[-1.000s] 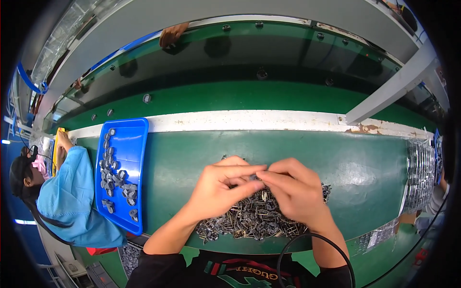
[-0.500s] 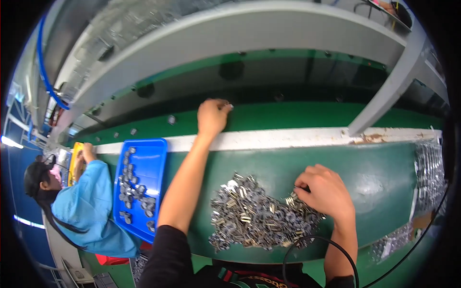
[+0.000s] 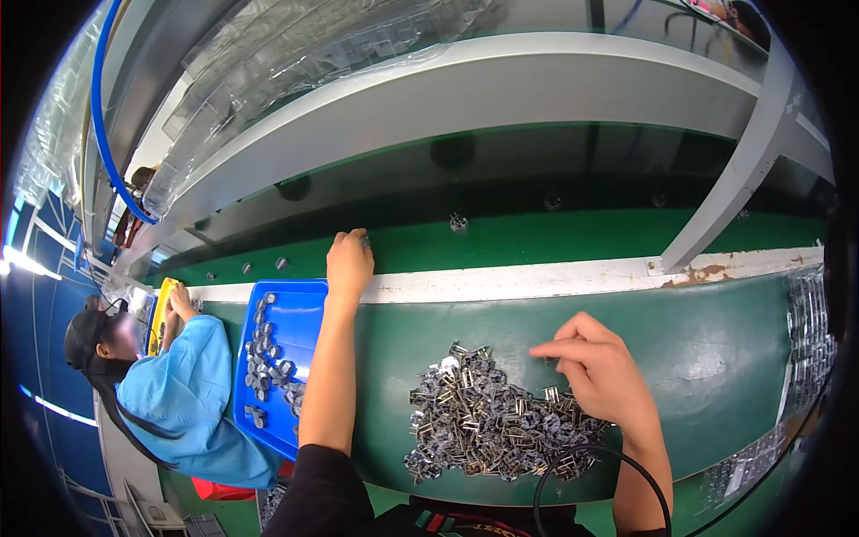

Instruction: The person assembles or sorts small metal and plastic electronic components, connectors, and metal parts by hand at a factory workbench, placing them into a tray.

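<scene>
My left hand (image 3: 350,264) reaches out over the green strip beyond the white ledge. Its fingers are closed on a small grey component (image 3: 365,242), only partly visible. Over the right side of a loose pile of small grey components with metal pins (image 3: 492,416) is my right hand (image 3: 598,369). Its index finger points left, apart from the thumb, with the other fingers bent; I make out no part held in it. Further along the strip, one similar pinned component (image 3: 458,223) sits by itself.
A blue tray (image 3: 300,288) with grey components stands left of my left forearm. A co-worker in a blue top (image 3: 183,376) has a hand at a yellow tray (image 3: 162,315). A grey post (image 3: 729,179) rises at right, near clear plastic trays (image 3: 807,309). A black cable (image 3: 658,488) loops near my right forearm.
My left hand has moved left and nearer along the green strip. My right hand has lifted from the pile and its index finger has straightened. The view has shifted slightly.
</scene>
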